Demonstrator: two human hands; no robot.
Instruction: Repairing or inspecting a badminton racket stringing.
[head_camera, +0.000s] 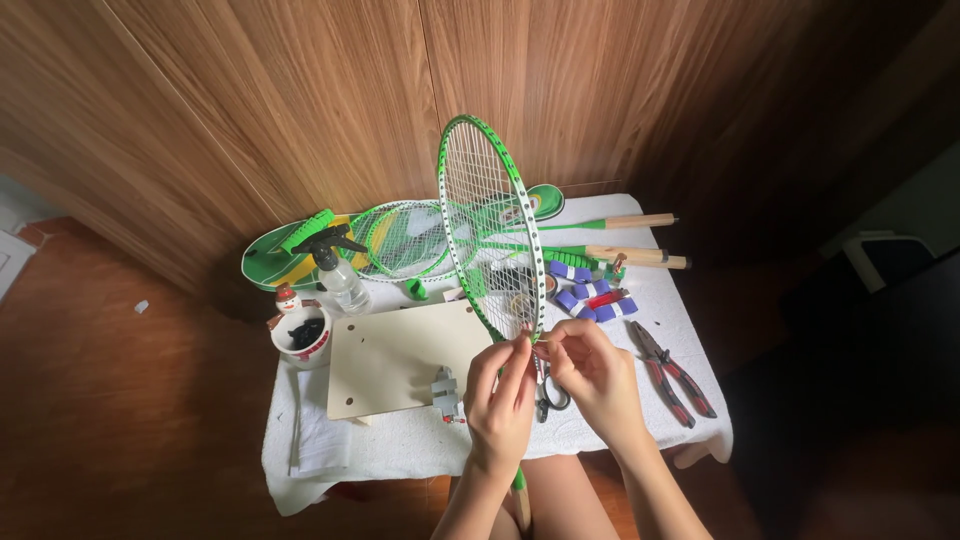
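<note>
The person holds a green-framed badminton racket with white strings (488, 225) upright over the near middle of the bench (690, 425), which is covered with a white cloth, and both hands meet at the lower rim of the racket head. The left hand (500, 395) pinches the frame and a string end there with narrow fingers (521, 345), and the right hand (592, 372) has its fingers closed on the same string just to the right; the string itself is too thin to see well. I judge that the step in hand is work on a string at the bottom of the frame, such as tying or pulling it tight, and the next move calls for a firm pinch and a steady racket. The shaft goes down between the two wrists toward the person's lap. A pair of scissors with dark handles (548, 392) lies on the bench right under the hands. Red-handled pliers (676, 372) lie to the right, a pale flat board (405, 360) to the left, and a clear spray bottle with a black trigger (338, 268) stands at the far left. More green rackets (405, 240) lie at the far side.
</note>
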